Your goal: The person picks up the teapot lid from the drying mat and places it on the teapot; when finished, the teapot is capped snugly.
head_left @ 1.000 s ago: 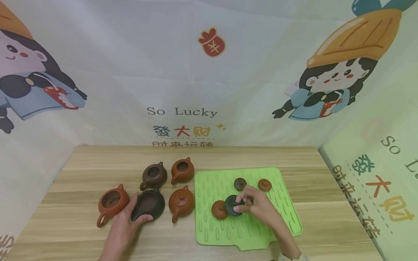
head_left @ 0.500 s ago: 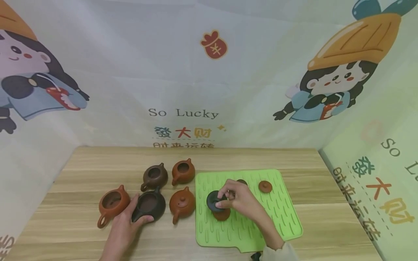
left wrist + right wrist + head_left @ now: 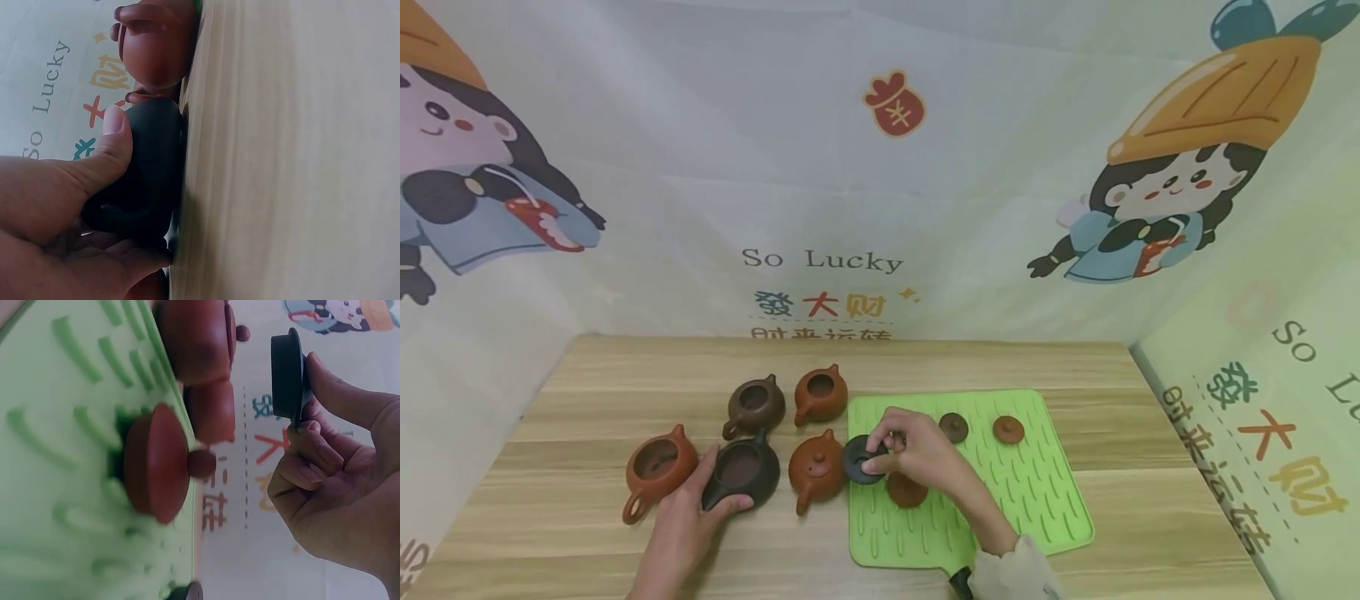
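Observation:
My left hand (image 3: 687, 521) grips a black teapot (image 3: 747, 472) by its sides, thumb on the near right and fingers on the left; its top is uncovered. In the left wrist view the thumb lies along the dark body of the pot. My right hand (image 3: 913, 450) pinches a black lid (image 3: 862, 460) by its knob. That lid is raised above the left edge of the green mat (image 3: 868, 542), close to a lidded reddish-brown teapot (image 3: 817, 468). In the right wrist view the black lid (image 3: 287, 376) shows clear of the mat, its underside facing away from the fingers.
Three open teapots stand around: orange-brown (image 3: 661, 463) at left, dark brown (image 3: 756, 406) and reddish (image 3: 821, 394) behind. On the mat lie a reddish lid (image 3: 907, 491) under the right wrist, a dark brown lid (image 3: 953, 427) and a small reddish lid (image 3: 1008, 430). A printed cloth (image 3: 805, 183) hangs behind.
My right hand has carried the black lid leftward across the mat, past the reddish lid, to the mat's left edge. The left hand stays on the black teapot.

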The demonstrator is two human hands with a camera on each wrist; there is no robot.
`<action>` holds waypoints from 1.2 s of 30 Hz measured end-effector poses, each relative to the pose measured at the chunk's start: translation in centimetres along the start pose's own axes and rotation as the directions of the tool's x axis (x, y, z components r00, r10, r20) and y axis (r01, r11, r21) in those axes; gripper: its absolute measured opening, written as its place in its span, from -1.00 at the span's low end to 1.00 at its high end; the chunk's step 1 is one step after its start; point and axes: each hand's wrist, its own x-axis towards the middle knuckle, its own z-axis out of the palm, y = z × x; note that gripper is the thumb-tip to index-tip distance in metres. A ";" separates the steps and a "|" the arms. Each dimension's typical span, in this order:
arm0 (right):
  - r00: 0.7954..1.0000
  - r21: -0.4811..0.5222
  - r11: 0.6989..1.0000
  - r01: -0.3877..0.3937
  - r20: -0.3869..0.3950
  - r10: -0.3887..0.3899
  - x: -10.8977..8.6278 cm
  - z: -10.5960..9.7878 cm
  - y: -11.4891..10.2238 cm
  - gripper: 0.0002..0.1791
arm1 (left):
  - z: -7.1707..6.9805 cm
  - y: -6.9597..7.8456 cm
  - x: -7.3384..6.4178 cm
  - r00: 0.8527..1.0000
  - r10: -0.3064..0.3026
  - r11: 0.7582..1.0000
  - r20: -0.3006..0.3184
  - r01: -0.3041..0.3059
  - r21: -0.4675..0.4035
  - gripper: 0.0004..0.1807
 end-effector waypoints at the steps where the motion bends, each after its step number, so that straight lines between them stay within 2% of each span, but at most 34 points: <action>1: 1.000 -0.002 1.000 0.005 0.010 -0.005 0.3 0.3 -0.2 -0.82 | 0.0 0.0 0.0 1.000 -0.003 1.000 0.003 0.003 -0.001 0.12; 10: 0.996 0.012 1.000 0.026 0.088 -0.027 2.7 3.2 -1.9 -0.80 | 0.0 -0.2 -0.3 1.000 -0.004 1.000 0.006 0.004 0.000 0.13; 19: 0.985 0.009 0.997 0.080 0.150 -0.081 5.3 5.5 -3.3 -0.83 | 0.2 -0.2 -0.1 0.999 0.028 1.000 -0.025 -0.028 0.012 0.07; 31: 0.982 -0.032 0.995 0.094 0.168 -0.088 7.2 7.3 -4.8 -0.83 | 0.2 -0.2 0.0 0.999 0.033 0.999 -0.024 -0.032 0.018 0.07; 36: 0.981 -0.086 0.990 0.109 0.171 -0.093 8.1 8.5 -5.4 -0.84 | 0.2 -0.1 0.0 0.999 0.031 0.999 -0.035 -0.031 0.017 0.05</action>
